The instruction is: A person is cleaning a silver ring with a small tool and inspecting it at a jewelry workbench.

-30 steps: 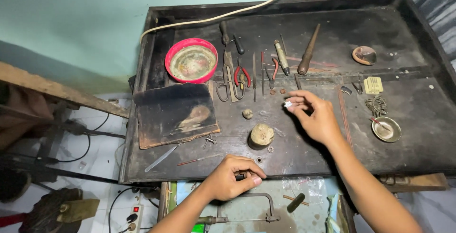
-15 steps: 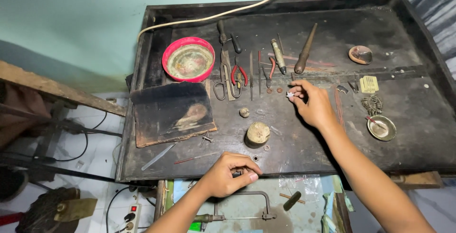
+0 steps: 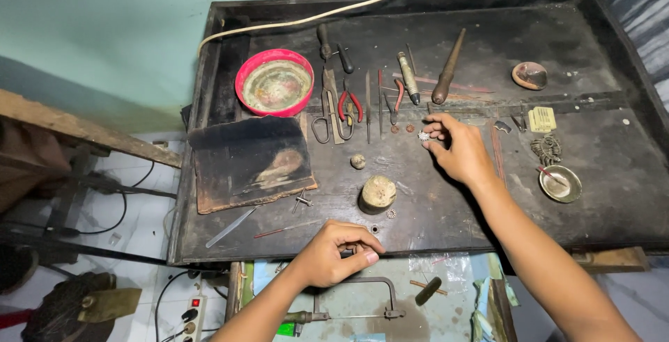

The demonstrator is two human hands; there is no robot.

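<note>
— Dark and scuffed, that worktop (image 3: 488, 202), with a raised rim against a pale green wall. What are the hands doing?

— Right hand (image 3: 460, 152) sits mid-worktop, fingertips pinching a tiny silvery piece (image 3: 423, 135). Left hand (image 3: 333, 251) is at the near edge, fingers curled, thumb pressed to forefinger; whether it grips anything I cannot tell.

— What crowds the right hand?

— Just behind it lies a row of tools: scissors (image 3: 327, 108), red pliers (image 3: 350, 103), thin files, a wooden-handled awl (image 3: 448, 69). Two small discs lie just beside the piece. A round block (image 3: 378, 193) stands between the two hands, with a pebble (image 3: 357, 161) near it.

— And farther out?

— Red bowl (image 3: 276, 82) at the back left, a worn slab (image 3: 251, 163) in front of it. To the right, a small metal dish (image 3: 559, 184), well apart from the hand, and a chain heap (image 3: 548, 149) above it. A white cable (image 3: 313, 16) crosses the back rim.

— Any open room?

— Bare surface right of the block and along the near right. Below the near edge hangs a saw frame (image 3: 362, 299).
</note>
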